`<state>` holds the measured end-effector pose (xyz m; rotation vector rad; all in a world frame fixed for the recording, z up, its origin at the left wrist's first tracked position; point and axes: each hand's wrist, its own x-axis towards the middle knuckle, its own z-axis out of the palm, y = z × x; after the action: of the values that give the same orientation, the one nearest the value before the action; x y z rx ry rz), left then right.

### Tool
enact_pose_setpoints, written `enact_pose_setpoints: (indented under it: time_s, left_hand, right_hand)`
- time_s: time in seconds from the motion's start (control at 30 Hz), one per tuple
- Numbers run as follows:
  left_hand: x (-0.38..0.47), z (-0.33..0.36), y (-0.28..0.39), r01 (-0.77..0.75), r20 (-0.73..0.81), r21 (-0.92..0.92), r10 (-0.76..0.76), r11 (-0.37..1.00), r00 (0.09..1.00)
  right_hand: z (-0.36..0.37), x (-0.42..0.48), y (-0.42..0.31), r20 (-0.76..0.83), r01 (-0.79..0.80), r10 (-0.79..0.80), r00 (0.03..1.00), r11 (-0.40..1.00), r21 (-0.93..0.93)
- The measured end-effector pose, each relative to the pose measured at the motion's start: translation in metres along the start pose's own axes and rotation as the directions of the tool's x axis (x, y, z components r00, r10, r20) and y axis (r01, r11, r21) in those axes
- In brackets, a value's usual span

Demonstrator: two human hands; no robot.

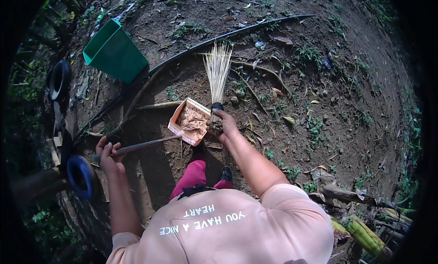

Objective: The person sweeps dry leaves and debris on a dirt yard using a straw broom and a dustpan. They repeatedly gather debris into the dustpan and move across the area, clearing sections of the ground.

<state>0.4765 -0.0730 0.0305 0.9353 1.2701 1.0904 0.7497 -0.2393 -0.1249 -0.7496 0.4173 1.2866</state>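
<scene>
My left hand (112,156) grips the end of the long handle of a pinkish-orange plastic dustpan (174,126). The pan is raised in front of my legs and holds dry leaves and dirt. My right hand (224,126) is closed around the bound butt of a stick broom (219,79), just below its black binding. The broom's pale bristles fan out away from me. The broom's butt and my right hand are right beside the pan's right edge; whether they touch it I cannot tell.
A green plastic bin (116,55) leans at the upper left. A long black pipe (191,50) and a root (137,99) cross the bare soil. Tires (82,177) line the left side. Fallen leaves, small weeds and sticks lie about; cut plant stems (368,235) lie at lower right.
</scene>
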Motion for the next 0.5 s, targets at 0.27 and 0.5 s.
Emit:
enact_pose_setpoints:
  time_s: [0.27, 0.5]
  left_hand:
    - [0.052, -0.007, 0.028, 0.027, -0.044, 0.053, -0.024, 0.998, 0.999]
    - [0.098, 0.007, 0.048, -0.002, 0.016, 0.048, 0.001, 0.999, 1.0]
  right_hand:
    - [0.117, 0.114, 0.061, 0.066, -0.298, 0.3, 0.952, 0.954, -0.033]
    - [0.096, 0.131, 0.006, -0.315, -0.022, 0.119, 0.941, 0.955, 0.295]
